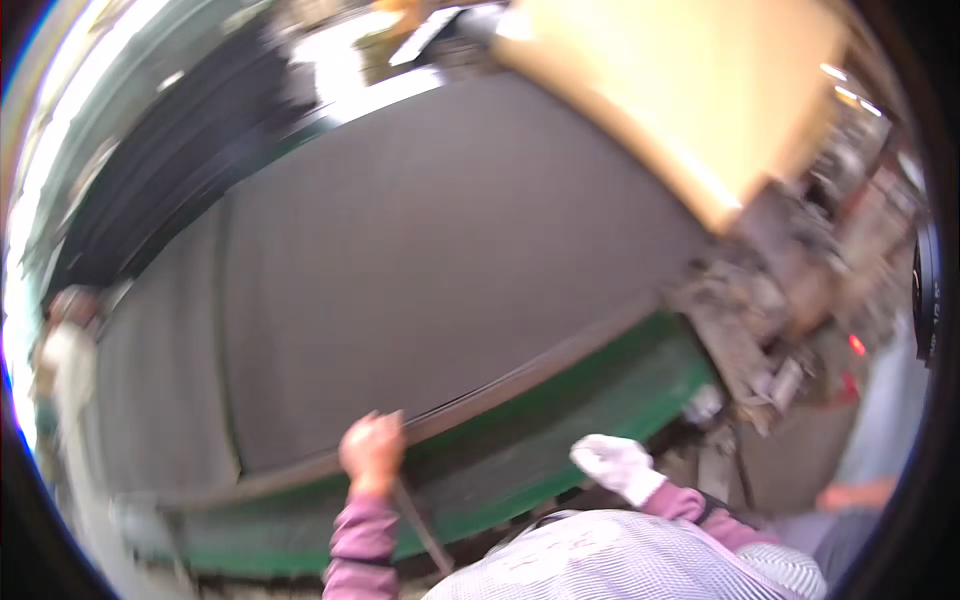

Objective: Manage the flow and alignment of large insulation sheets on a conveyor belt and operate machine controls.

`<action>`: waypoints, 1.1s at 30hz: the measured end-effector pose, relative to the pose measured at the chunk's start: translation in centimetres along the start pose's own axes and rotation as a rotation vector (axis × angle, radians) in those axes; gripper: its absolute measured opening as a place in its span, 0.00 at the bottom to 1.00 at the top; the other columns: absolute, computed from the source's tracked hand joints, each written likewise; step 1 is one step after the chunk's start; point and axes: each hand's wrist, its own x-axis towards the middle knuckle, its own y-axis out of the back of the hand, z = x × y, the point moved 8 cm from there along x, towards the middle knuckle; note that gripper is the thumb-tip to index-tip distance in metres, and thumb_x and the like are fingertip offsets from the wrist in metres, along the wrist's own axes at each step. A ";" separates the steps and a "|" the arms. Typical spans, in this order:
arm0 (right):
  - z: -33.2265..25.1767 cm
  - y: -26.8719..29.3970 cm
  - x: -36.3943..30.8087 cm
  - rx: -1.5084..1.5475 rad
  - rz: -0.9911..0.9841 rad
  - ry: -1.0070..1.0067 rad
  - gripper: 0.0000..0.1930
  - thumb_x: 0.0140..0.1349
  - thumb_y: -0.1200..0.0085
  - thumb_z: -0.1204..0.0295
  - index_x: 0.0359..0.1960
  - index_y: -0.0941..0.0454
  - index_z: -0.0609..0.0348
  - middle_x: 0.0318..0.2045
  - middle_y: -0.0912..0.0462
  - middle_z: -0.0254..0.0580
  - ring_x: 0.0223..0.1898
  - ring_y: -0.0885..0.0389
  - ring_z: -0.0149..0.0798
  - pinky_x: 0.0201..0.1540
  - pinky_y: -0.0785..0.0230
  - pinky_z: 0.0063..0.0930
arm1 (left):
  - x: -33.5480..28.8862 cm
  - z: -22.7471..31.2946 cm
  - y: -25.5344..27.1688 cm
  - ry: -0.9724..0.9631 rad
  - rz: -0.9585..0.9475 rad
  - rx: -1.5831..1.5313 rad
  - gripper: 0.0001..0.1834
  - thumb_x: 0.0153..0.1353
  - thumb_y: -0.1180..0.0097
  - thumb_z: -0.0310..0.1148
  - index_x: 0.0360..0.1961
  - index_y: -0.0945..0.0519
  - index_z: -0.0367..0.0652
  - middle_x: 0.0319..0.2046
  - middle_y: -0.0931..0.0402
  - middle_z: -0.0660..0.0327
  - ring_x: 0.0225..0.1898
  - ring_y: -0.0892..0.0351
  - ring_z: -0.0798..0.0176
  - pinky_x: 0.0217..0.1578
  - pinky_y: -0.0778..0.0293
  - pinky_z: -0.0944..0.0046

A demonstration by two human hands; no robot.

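Observation:
A wide dark grey sheet (450,260) lies over a long table with a green side (560,440). My left hand (372,450), bare, is closed in a fist at the sheet's near edge. A thin stick (422,525) slants down from that fist toward my body; its upper end is hidden by the hand. My right hand (615,466), in a white glove, hovers by the green side, nearer to me than the sheet. Its fingers are curled together and nothing shows in them. Motion blurs both hands.
A large tan board (690,90) reaches over the sheet's far right corner. Cluttered machine parts (760,290) stand at the right. Another person (70,350) is at the far left, and someone's arm (860,494) shows at the lower right. A seam (225,340) crosses the sheet's left part.

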 end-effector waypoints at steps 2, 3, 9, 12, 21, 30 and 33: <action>1.9 -0.7 0.3 0.261 -0.071 -0.227 0.12 0.68 0.41 0.63 0.47 0.16 0.55 0.42 0.12 0.38 0.45 0.15 0.32 0.51 0.23 0.27 | -2.5 -6.0 -1.2 0.162 -0.106 0.109 0.09 0.67 0.45 0.38 0.31 0.15 0.52 0.27 0.16 0.62 0.35 0.14 0.56 0.35 0.19 0.55; 1.8 -0.7 0.6 0.239 -0.099 -0.191 0.14 0.68 0.41 0.62 0.48 0.16 0.58 0.45 0.12 0.40 0.49 0.15 0.35 0.57 0.25 0.27 | -4.4 -10.1 -3.5 0.462 -0.349 0.005 0.13 0.69 0.46 0.39 0.33 0.14 0.45 0.30 0.16 0.57 0.38 0.16 0.51 0.40 0.20 0.52; 1.1 1.5 0.8 -0.249 0.021 0.087 0.20 0.72 0.58 0.54 0.48 0.21 0.56 0.45 0.16 0.47 0.46 0.17 0.52 0.50 0.24 0.41 | -3.2 -4.9 -5.0 0.566 -0.185 -0.365 0.25 0.67 0.43 0.48 0.40 0.14 0.31 0.46 0.18 0.47 0.53 0.22 0.44 0.56 0.28 0.48; 1.3 0.9 1.6 -0.400 -0.064 0.106 0.19 0.72 0.57 0.56 0.48 0.20 0.55 0.45 0.15 0.46 0.45 0.16 0.51 0.50 0.23 0.41 | 1.5 1.3 -2.2 0.481 -0.092 -0.306 0.23 0.63 0.39 0.49 0.34 0.13 0.36 0.39 0.15 0.49 0.47 0.18 0.46 0.51 0.25 0.48; -6.2 3.3 7.0 -0.219 0.322 0.393 0.10 0.59 0.38 0.76 0.43 0.15 0.56 0.39 0.14 0.45 0.43 0.15 0.44 0.51 0.22 0.35 | -3.6 -10.3 -1.0 0.657 0.199 -0.401 0.14 0.60 0.36 0.38 0.41 0.17 0.39 0.43 0.18 0.51 0.49 0.20 0.46 0.55 0.26 0.50; -17.1 -8.8 17.4 -0.369 -0.042 0.486 0.20 0.63 0.49 0.61 0.56 0.20 0.49 0.52 0.18 0.45 0.56 0.21 0.49 0.59 0.28 0.44 | -15.1 -25.7 -6.7 1.081 -0.315 -0.227 0.25 0.60 0.39 0.50 0.45 0.16 0.36 0.48 0.21 0.48 0.55 0.24 0.46 0.59 0.29 0.50; -16.3 -11.0 19.3 -0.468 -0.111 0.341 0.23 0.61 0.45 0.60 0.57 0.22 0.49 0.47 0.20 0.47 0.53 0.20 0.52 0.56 0.26 0.47 | -12.7 -21.6 -6.9 0.974 -0.285 -0.302 0.24 0.62 0.39 0.47 0.47 0.17 0.35 0.49 0.20 0.48 0.55 0.24 0.47 0.59 0.30 0.50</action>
